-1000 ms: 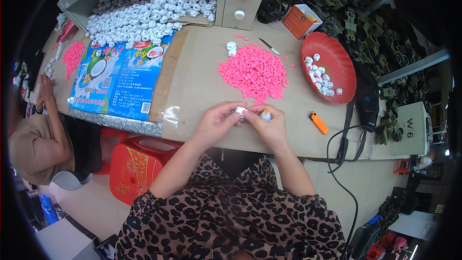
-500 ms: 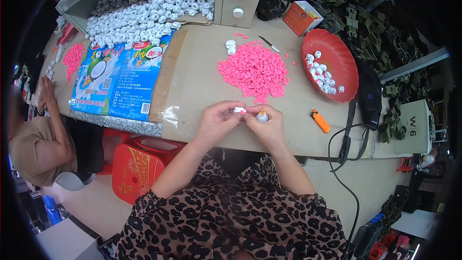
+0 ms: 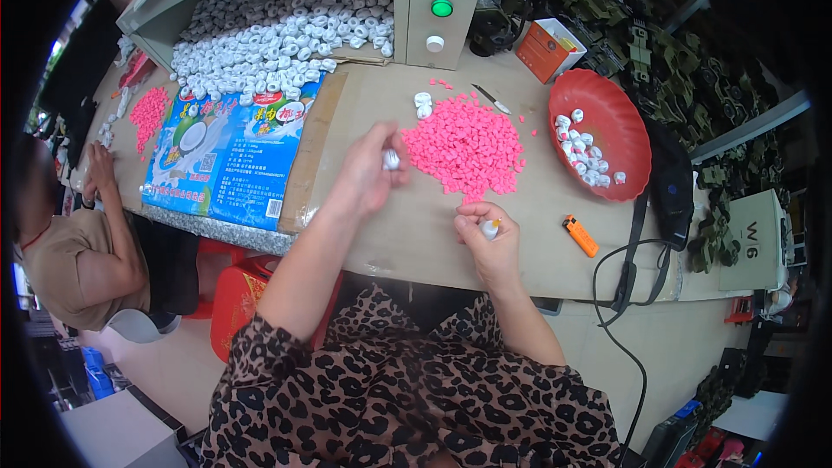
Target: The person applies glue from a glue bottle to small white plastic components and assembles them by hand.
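My left hand point(image 3: 368, 169), slightly blurred, is raised left of the pink pile, its fingers curled round a small rounded white piece point(image 3: 391, 159). No pink shows on that piece from here. In my right hand point(image 3: 492, 251), near the table's front edge, is a small white bottle point(image 3: 490, 229) with a yellowish tip, partly hidden by the fingers. Beyond both hands spreads a heap of small pink pieces point(image 3: 468, 147). Two white pieces point(image 3: 423, 106) lie at its far left edge. To the right, a red scalloped bowl point(image 3: 626, 104) holds several white pieces, some with pink bits.
A small knife point(image 3: 492, 99) lies behind the pink heap. An orange lighter point(image 3: 581, 236) rests right of my right hand, near a black cable point(image 3: 611, 253). White pieces point(image 3: 286, 48) fill the far-left shelf above flattened blue cardboard point(image 3: 225, 160). Another person point(image 3: 87, 260) sits at left.
My hands were together at the heap's near edge; the left has moved left and away with a white piece. My right stays nearby with the bottle. The whole view has shifted slightly.
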